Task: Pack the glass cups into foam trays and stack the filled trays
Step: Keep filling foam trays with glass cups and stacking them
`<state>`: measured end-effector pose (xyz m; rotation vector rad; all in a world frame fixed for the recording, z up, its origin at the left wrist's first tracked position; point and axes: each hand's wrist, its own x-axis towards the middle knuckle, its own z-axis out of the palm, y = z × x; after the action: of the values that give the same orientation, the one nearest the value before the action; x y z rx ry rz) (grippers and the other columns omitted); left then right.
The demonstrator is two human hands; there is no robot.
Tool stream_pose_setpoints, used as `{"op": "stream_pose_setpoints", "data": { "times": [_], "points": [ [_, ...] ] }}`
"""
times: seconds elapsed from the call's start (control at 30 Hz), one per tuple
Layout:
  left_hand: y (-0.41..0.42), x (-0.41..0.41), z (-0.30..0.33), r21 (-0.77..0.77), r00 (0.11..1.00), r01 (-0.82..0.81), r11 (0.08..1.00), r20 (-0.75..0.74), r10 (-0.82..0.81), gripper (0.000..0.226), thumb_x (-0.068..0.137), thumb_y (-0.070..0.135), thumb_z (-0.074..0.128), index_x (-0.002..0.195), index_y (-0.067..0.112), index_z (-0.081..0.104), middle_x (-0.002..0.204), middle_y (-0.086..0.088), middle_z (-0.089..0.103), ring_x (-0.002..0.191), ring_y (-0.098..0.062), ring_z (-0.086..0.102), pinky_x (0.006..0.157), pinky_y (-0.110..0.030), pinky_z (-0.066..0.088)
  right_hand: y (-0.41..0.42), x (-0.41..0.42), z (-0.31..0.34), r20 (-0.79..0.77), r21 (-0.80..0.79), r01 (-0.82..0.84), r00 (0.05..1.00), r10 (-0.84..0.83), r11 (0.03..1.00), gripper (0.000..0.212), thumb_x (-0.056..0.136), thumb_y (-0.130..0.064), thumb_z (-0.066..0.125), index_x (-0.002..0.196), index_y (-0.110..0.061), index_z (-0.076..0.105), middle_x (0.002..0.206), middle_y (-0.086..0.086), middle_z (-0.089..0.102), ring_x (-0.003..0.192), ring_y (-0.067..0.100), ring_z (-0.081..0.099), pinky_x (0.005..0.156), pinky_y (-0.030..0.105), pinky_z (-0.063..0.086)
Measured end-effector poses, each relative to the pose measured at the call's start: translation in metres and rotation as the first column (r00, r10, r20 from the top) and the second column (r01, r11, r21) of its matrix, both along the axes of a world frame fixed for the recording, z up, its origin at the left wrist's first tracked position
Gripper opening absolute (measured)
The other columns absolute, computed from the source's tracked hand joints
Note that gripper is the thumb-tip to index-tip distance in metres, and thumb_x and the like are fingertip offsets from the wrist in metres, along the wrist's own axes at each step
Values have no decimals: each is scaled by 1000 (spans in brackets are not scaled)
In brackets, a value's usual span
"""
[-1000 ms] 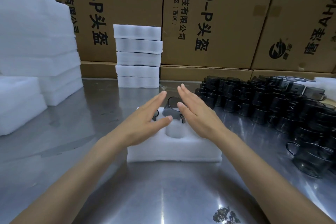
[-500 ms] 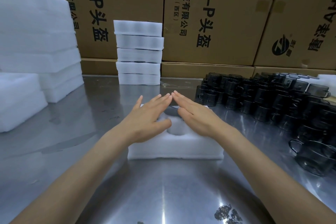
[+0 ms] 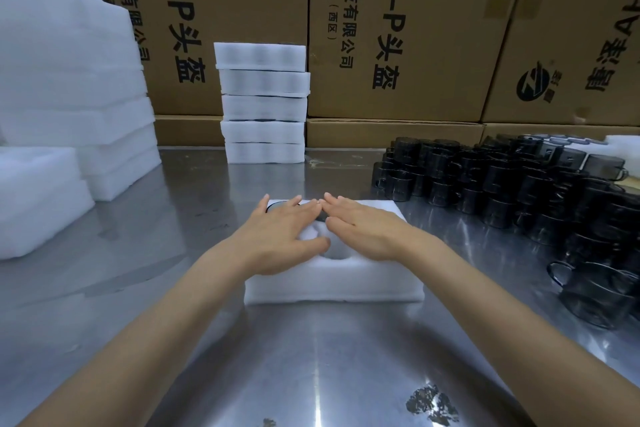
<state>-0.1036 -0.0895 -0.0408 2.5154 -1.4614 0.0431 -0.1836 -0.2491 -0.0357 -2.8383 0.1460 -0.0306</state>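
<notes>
1. The steel tabletop [image 3: 138, 288] carries a stack of filled trays [image 3: 263, 104] at the back.
2. Dark glass cups [image 3: 502, 184] crowd the right side.
3. A white foam tray [image 3: 332, 284] lies at the centre.
4. Left hand [image 3: 280, 236] and right hand [image 3: 367, 229] lie flat, fingers straight, pressing its top and gripping nothing.

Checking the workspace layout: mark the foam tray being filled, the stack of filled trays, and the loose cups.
foam tray [image 3: 332, 288], head view, front wall.
stack of filled trays [image 3: 263, 107], head view, middle tray's side.
loose cups [image 3: 502, 184], head view, middle of the pile.

cardboard boxes [image 3: 242, 10] printed "4.0-P头盔", "科技有限公司" (partly cropped), "(西区)"
</notes>
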Motion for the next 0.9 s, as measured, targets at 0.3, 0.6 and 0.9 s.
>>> {"op": "stream_pose_setpoints", "data": {
  "times": [0.3,0.6,0.9],
  "points": [
    [4,-1,-9,-170,999,-30,985,-32,25,53,94,51,31,145,38,30,151,22,28,140,-2,20,116,-37,13,8,-8,-1,125,97,71,989,-83,993,51,100,-44,24,149,-28,25,157,-13,16,144,3,8,115,30,11],
    [18,1,-14,-713,798,-287,640,-547,-253,17,92,23,56,95,28,72,103,12,71,102,1,61,83,-7,42,-79,-34,-18,413,443,550,576,-706,708,35,95,-32,41,127,-29,55,119,-5,63,93,16,52,75,31,37],
    [18,14,-15,-757,707,-421,500,-619,-342,23,91,19,50,93,16,73,104,0,72,105,-16,63,99,-31,46,-109,-7,-55,463,46,612,687,-560,789,54,94,-28,49,144,-18,33,147,2,37,129,24,38,88,40,43]
  ]
}}
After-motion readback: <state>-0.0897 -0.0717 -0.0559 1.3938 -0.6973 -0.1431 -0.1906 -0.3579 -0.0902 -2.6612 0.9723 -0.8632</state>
